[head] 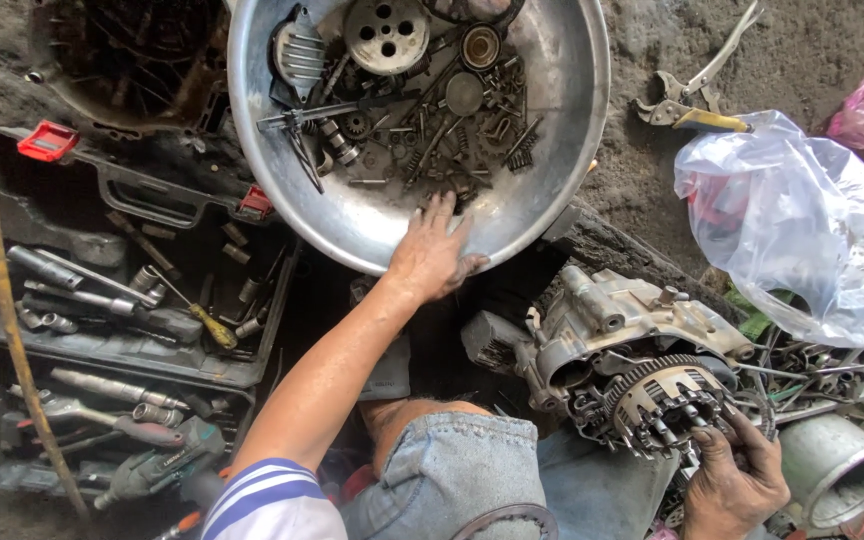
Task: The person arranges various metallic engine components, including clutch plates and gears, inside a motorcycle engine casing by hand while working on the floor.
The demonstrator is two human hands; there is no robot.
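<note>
Our left hand lies flat, fingers spread, grasping nothing, on the near rim of the metal bowl of greasy parts at 12 o'clock. Our right hand at 4 o'clock grips the clutch basket on the engine case.

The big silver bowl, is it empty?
No, the big silver bowl holds a heap of small dark metal parts, gears and springs among them, and the left hand reaches into it.
</note>
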